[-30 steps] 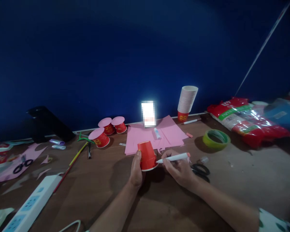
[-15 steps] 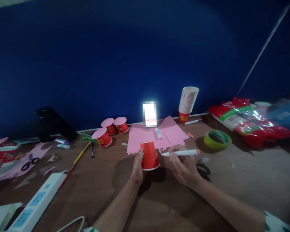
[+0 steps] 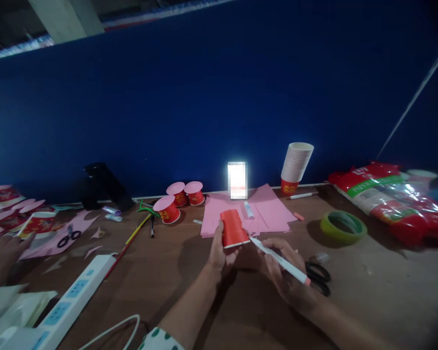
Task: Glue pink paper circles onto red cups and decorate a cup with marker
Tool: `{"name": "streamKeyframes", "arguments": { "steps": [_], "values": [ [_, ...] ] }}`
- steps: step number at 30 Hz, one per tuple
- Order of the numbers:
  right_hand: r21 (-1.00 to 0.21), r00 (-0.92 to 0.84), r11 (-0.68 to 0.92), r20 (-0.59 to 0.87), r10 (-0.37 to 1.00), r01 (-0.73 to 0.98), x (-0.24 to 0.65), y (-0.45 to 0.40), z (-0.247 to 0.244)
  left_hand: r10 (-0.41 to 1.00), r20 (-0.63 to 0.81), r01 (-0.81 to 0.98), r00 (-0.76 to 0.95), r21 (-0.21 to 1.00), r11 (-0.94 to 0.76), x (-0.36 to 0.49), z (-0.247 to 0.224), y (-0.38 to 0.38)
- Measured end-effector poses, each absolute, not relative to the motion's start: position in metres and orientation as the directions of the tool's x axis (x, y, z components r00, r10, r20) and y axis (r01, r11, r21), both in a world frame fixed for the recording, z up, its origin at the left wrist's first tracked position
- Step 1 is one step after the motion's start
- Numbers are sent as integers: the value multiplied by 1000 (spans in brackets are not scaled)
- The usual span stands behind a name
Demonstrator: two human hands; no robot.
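Head-worn view from above and behind the left hand (image 3: 222,250) and right hand (image 3: 292,288), facing forward and down across a tabletop (image 3: 149,272) toward a blue partition (image 3: 190,112).

The cup (image 3: 233,227) is between the fingers of the left hand (image 3: 219,252), and the marker (image 3: 282,262) lies across those of the right hand (image 3: 286,274), its tip at the cup's rim, contact unclear. Beyond the left fingers lie the paper sheets (image 3: 215,218), with the glue stick (image 3: 248,210) on them; farther left stand three disc-topped cups (image 3: 170,214), and nearer on that side lies the power strip (image 3: 69,300). Just right of the right fingers are the scissors (image 3: 319,281), then the tape roll (image 3: 336,235) and the bag (image 3: 390,199), with the cup stack (image 3: 297,165) behind.
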State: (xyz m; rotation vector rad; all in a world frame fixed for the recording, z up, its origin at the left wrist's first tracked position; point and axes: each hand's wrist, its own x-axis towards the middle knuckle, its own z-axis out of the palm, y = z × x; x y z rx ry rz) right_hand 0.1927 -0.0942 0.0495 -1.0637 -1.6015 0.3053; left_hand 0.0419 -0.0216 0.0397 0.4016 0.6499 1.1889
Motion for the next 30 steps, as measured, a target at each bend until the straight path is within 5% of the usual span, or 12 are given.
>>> {"name": "streamKeyframes", "arguments": {
  "steps": [30],
  "values": [
    [-551,-190,671,685,703,496,192,-92,42,946,-230,-615,227,720,323,41,26,-29]
  ]
}}
